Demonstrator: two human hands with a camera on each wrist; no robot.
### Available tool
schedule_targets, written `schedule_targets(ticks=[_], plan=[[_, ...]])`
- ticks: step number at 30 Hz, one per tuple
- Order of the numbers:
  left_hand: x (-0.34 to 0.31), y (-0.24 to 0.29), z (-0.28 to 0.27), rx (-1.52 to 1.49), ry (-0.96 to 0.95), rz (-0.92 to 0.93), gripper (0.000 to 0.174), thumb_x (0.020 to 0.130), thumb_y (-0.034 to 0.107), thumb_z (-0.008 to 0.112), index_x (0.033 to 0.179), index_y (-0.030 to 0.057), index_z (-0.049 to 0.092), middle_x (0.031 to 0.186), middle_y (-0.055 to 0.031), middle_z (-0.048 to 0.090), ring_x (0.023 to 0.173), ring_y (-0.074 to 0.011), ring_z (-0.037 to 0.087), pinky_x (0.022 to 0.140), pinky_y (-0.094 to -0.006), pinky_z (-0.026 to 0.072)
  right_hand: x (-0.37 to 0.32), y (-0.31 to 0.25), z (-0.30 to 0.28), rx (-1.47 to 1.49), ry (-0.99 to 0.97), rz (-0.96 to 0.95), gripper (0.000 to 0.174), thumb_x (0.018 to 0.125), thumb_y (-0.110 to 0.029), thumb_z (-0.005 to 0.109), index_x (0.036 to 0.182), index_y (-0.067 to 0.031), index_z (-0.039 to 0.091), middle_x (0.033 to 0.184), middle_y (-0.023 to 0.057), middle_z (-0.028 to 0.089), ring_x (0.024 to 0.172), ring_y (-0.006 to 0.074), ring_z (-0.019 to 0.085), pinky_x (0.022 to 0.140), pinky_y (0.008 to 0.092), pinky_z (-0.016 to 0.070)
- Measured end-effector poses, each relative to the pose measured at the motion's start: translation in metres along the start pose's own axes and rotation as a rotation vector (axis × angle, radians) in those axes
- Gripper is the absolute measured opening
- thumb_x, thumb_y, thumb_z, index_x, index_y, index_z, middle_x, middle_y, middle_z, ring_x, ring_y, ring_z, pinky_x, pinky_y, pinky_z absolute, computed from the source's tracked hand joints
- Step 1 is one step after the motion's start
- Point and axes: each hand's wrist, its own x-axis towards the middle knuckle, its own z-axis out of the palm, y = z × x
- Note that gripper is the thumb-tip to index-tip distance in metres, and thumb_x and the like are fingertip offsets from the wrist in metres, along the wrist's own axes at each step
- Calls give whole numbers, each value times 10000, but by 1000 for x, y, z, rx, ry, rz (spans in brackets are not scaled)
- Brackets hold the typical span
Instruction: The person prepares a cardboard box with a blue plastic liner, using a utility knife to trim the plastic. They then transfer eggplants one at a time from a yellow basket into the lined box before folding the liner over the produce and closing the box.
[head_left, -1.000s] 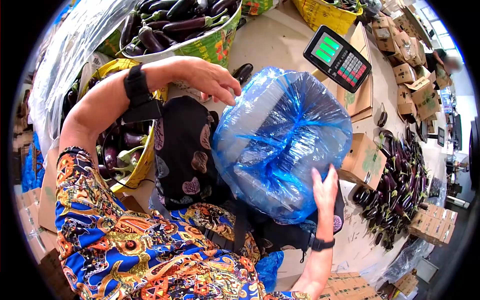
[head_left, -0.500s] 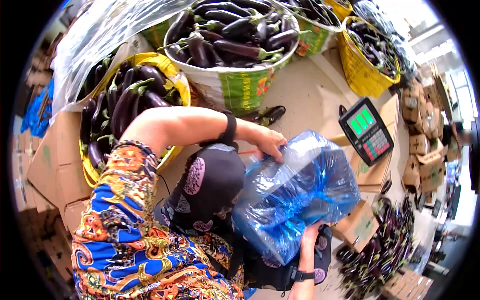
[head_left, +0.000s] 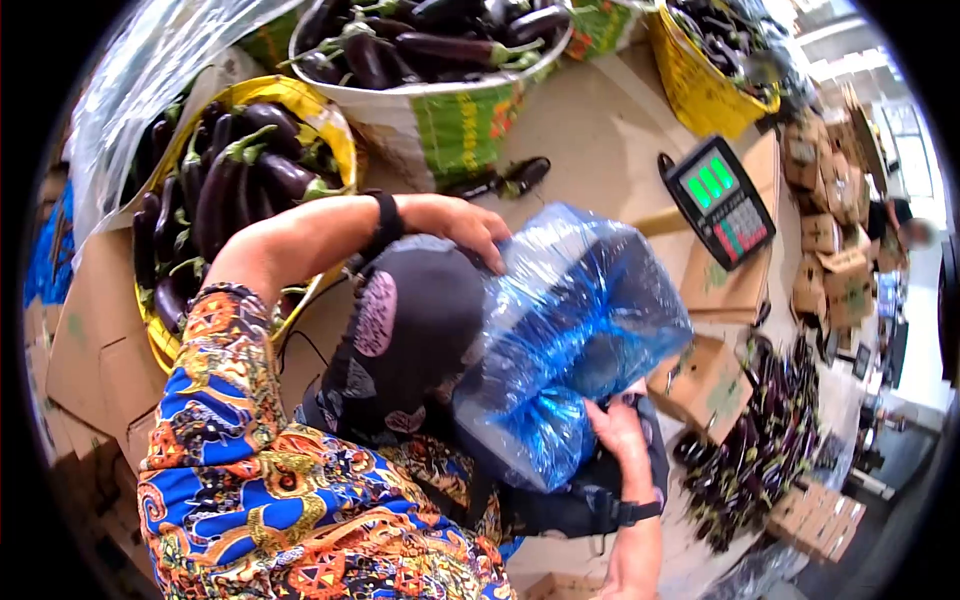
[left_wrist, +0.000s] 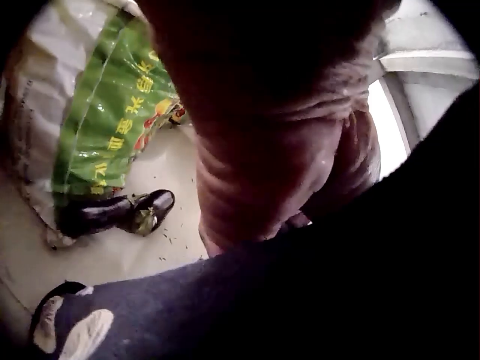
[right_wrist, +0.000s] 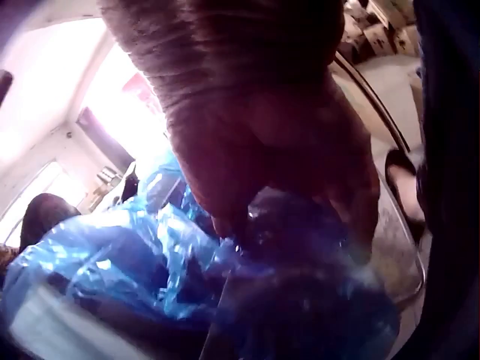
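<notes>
The likely slippery, stiff-filled blue bag (head_left: 565, 345) suits holding underneath, left hand (head_left: 465, 226) and right hand (head_left: 622, 428) at its edges, grip unclear.

From my remote station I view a produce-packing room: eggplant sacks (head_left: 465, 130) at top, scale display (head_left: 722, 203) upper right, cartons (head_left: 835, 225) far right.

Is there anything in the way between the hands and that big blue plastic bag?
Nothing visible is in the way. In the head view, the left hand is at the upper left edge of the blue bag, and the right hand is against its lower right side. The knee is beside the bag, blocking neither hand.
</notes>
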Motion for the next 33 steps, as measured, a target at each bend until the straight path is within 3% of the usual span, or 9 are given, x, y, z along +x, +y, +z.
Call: schedule_targets(ticks=[2, 6, 9, 12, 13, 16, 19, 22, 33], plan=[[2, 1, -1, 5, -58, -49, 432, 888, 237, 693, 1229, -20, 623, 991, -33, 710, 824, -101, 636, 723, -265, 509, -16, -2, -40, -121, -106, -15, 517, 863, -481, 660, 1049, 1, 672, 913, 269, 687, 918, 427, 671, 789, 482, 528], [4, 14, 6, 200, 10, -57, 444, 884, 282, 703, 1215, -6, 632, 976, -25, 699, 832, -107, 623, 708, -273, 504, -71, -61, -80, -63, 441, -153, 262, 872, -231, 698, 1048, -38, 694, 956, 179, 713, 868, 369, 691, 778, 428, 553], [9, 17, 10, 255, 39, -132, 386, 878, 281, 712, 1156, 19, 653, 925, -18, 680, 808, -117, 622, 721, -288, 513, -55, -105, -71, 153, 271, -469, 339, 856, -220, 707, 1128, -19, 675, 1073, 204, 692, 1005, 355, 668, 877, 407, 535], [23, -21, -15, 444, -12, 39, 346, 880, 237, 704, 1149, 23, 664, 914, -17, 679, 785, -125, 623, 702, -306, 525, 41, -78, 29, 191, 169, -823, 146, 823, -155, 635, 845, -15, 598, 821, 170, 555, 803, 378, 567, 713, 454, 486], [31, -28, -19, 484, -33, 122, 330, 879, 206, 700, 1150, 21, 666, 922, -19, 687, 795, -131, 626, 720, -315, 528, 81, -55, 78, 105, 137, -841, 71, 799, -114, 608, 812, -45, 602, 793, 138, 529, 774, 317, 555, 680, 400, 478], [21, 5, 9, 164, 57, -147, 335, 871, 105, 698, 1181, -13, 655, 1035, -39, 721, 909, -149, 644, 859, -323, 518, 120, -50, 130, -89, 52, -610, 71, 803, -115, 597, 812, -45, 600, 787, 135, 528, 766, 312, 556, 680, 397, 480], [20, 3, 17, -52, 49, -127, 348, 908, 161, 681, 1210, -6, 637, 1024, -19, 700, 839, -101, 631, 769, -278, 539, 124, -60, 135, -102, 52, -587, 72, 807, -116, 587, 813, -45, 597, 781, 132, 527, 759, 307, 557, 680, 394, 481], [26, 7, 23, -97, 24, -75, 365, 881, 103, 691, 1210, -45, 631, 1101, -50, 712, 950, -139, 644, 893, -288, 500, 116, -64, 133, -80, 73, -611, 75, 811, -117, 576, 813, -45, 595, 775, 130, 527, 752, 302, 558, 679, 391, 482], [31, -25, 9, -31, 24, -44, 391, 947, 161, 664, 1287, -17, 588, 1155, -21, 681, 1035, -133, 596, 968, -300, 461, 50, -89, 103, 12, 247, -880, 92, 826, -121, 538, 815, -44, 587, 751, 120, 524, 725, 283, 563, 678, 381, 487]])
